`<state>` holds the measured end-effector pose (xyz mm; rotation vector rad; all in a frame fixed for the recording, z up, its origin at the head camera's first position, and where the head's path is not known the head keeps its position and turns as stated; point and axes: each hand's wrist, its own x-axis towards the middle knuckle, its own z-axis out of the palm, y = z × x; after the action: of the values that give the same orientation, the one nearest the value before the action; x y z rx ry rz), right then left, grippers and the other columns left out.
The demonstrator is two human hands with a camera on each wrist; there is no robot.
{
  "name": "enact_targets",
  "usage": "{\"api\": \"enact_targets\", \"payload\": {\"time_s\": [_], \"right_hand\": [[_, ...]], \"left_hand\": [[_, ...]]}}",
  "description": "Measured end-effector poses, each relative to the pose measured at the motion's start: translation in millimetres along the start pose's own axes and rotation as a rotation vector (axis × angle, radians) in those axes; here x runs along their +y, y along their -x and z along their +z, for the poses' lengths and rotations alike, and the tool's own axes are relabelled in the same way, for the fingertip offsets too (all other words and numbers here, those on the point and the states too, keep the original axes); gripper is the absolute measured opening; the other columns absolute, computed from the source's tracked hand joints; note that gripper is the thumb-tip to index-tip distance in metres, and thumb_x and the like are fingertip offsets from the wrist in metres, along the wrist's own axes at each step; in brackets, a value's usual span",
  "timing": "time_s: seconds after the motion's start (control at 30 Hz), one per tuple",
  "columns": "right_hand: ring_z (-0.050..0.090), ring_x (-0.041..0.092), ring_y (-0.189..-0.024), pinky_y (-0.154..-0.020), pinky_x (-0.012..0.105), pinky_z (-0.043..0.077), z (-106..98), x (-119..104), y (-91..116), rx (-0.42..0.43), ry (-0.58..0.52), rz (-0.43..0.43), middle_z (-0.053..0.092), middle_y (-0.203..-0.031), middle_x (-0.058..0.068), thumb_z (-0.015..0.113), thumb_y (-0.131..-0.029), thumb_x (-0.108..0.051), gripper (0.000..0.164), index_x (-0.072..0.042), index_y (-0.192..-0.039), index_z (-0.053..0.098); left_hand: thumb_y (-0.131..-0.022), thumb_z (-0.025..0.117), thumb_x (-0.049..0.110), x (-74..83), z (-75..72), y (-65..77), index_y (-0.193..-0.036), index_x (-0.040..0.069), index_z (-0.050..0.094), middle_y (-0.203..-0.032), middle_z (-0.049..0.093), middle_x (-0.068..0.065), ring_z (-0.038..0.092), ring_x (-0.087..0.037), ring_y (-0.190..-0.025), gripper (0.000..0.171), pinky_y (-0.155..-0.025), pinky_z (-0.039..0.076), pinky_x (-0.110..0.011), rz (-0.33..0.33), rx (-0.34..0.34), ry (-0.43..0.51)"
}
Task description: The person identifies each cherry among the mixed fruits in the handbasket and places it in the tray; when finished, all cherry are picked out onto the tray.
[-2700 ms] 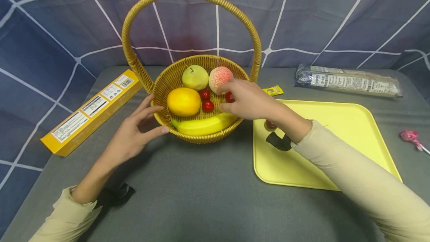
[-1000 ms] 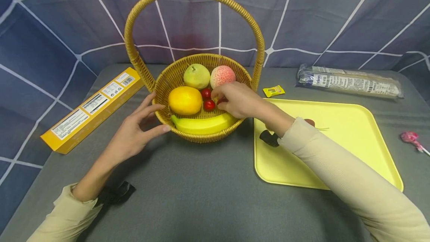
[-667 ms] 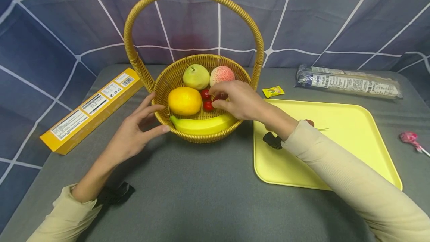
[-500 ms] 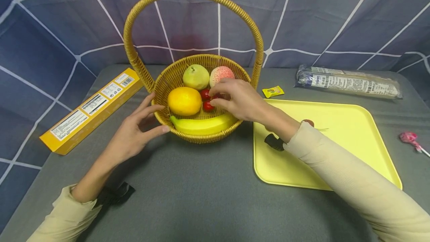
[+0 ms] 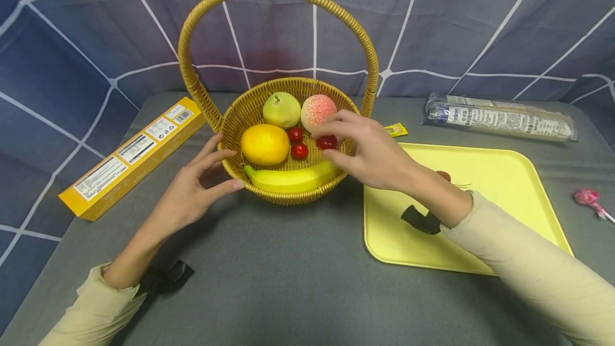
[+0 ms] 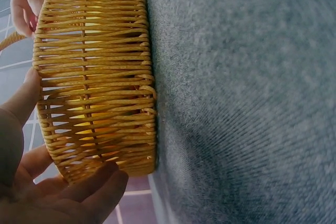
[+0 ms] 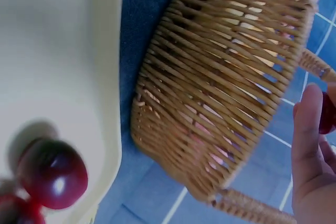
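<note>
In the head view a wicker basket (image 5: 283,196) with a tall handle holds a green pear (image 5: 281,110), a pink peach (image 5: 318,111), a yellow lemon-like fruit (image 5: 265,144), a banana (image 5: 293,178) and two red cherries, one nearer (image 5: 299,151) and one farther (image 5: 295,134). My left hand (image 5: 189,191) grips the basket's left side, its thumb at the rim and fingers around the wall. Over the basket's right side, my right hand (image 5: 370,151) pinches a dark red cherry (image 5: 327,142). The right wrist view shows this held cherry (image 7: 328,114) at rim height, partly hidden by fingers.
A yellow tray (image 5: 504,202) lies to the right, with cherries on it, one large (image 7: 52,174) in the right wrist view. Behind it are a yellow sachet (image 5: 396,130) and a clear-wrapped packet (image 5: 504,116). A lollipop (image 5: 586,196) lies far right, an orange box (image 5: 134,156) left.
My right hand was lower among the cherries and has drawn back to the right, with a cherry between thumb and fingers. My left hand has kept its place on the basket.
</note>
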<state>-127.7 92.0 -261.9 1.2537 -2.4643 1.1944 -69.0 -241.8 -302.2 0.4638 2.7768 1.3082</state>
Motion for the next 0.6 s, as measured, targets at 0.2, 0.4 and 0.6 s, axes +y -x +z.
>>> {"api": "enact_targets", "payload": {"time_s": [0.2,0.4,0.6], "right_hand": [[0.059,0.01,-0.085,-0.053,0.024,0.054,-25.0,-6.5,31.5,0.017,-0.057,0.057,0.066,-0.105,-0.002,0.069,-0.088,0.004,0.029,-0.008,-0.114,0.07],[0.066,0.01,-0.08,-0.057,0.025,0.058,-55.0,-3.7,72.7,0.023,-0.036,0.192,0.068,-0.105,-0.002,0.071,-0.085,0.008,0.039,-0.01,-0.12,0.068],[0.065,0.005,-0.083,-0.062,0.018,0.055,-81.1,13.7,109.2,-0.008,0.104,0.391,0.069,-0.103,-0.007,0.076,-0.085,-0.003,0.033,-0.018,-0.114,0.07]], "left_hand": [[-0.092,0.072,0.019,-1.5,0.4,-0.3,-0.141,0.002,0.051,-0.164,0.012,-0.002,0.045,-0.04,-0.131,0.056,-0.104,0.042,-0.055,0.006,0.002,-0.011],[-0.092,0.073,0.018,0.7,1.1,-1.4,-0.141,0.003,0.051,-0.164,0.013,-0.005,0.045,-0.04,-0.131,0.056,-0.103,0.042,-0.056,0.003,0.002,-0.014],[-0.091,0.073,0.016,3.1,0.5,-0.4,-0.14,0.002,0.052,-0.164,0.013,-0.007,0.045,-0.042,-0.13,0.056,-0.102,0.043,-0.058,-0.003,0.004,-0.011]]}}
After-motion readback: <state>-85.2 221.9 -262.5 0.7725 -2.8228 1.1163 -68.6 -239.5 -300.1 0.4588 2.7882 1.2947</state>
